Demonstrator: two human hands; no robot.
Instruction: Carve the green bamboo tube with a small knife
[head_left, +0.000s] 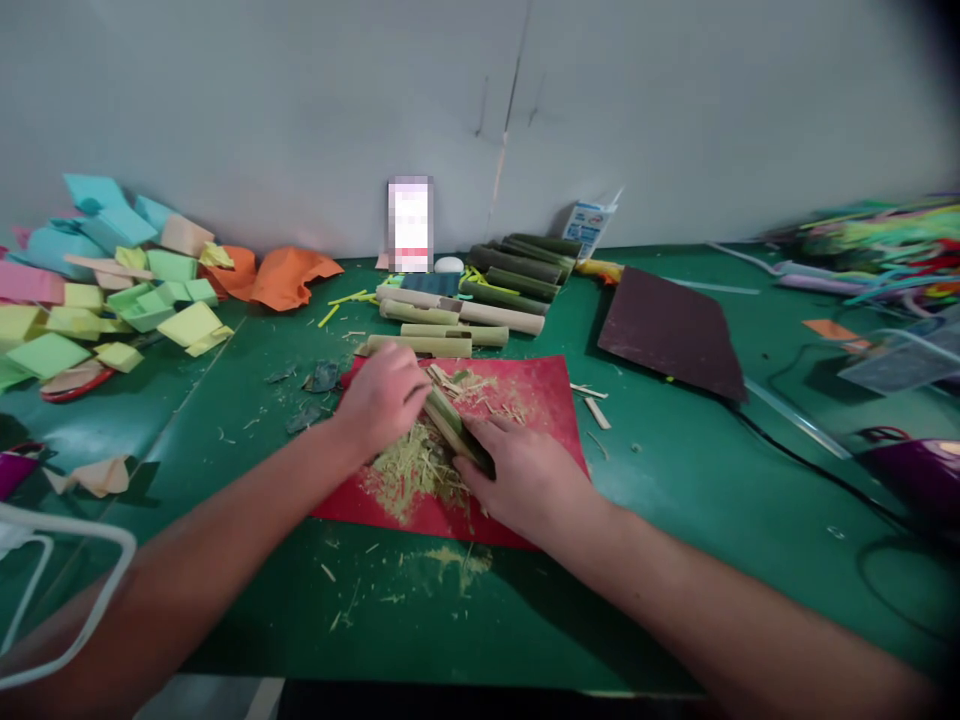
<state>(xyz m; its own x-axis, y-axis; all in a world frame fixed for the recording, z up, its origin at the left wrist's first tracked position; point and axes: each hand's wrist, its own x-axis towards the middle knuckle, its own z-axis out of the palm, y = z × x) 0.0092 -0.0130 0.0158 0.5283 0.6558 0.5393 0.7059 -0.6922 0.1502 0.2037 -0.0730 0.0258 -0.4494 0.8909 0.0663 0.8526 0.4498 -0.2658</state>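
Holding is done by the right hand (525, 465), whose fingers and thumb are closed around the near end of a green bamboo tube (448, 416). The tube is slanted above the middle of a red sheet (559, 430), its far end pointed up and to the left. At that far end the left hand (386, 395) is placed, its fingers curled in narrowly; whether the tube itself or some small item is pinched there cannot be told (a dark gap is seen between thumb and fingers, nothing clearer). Beneath and around the tube, the sheet is strewn with pale bamboo shavings (397, 470), heaped most thickly below the left hand. More scraps are scattered over the green tabletop (315, 620).

Just beyond the sheet, pale bamboo tubes (454, 335) are laid side by side, and darker green bamboo tubes (517, 285) are lined up behind them. A phone (410, 222) is propped upright at the wall, its lit screen blurred. To the right, a dark brown board (671, 335) is laid on the tabletop. At the left, folded pieces of coloured paper (157, 300) are piled beside crumpled orange paper (289, 278).
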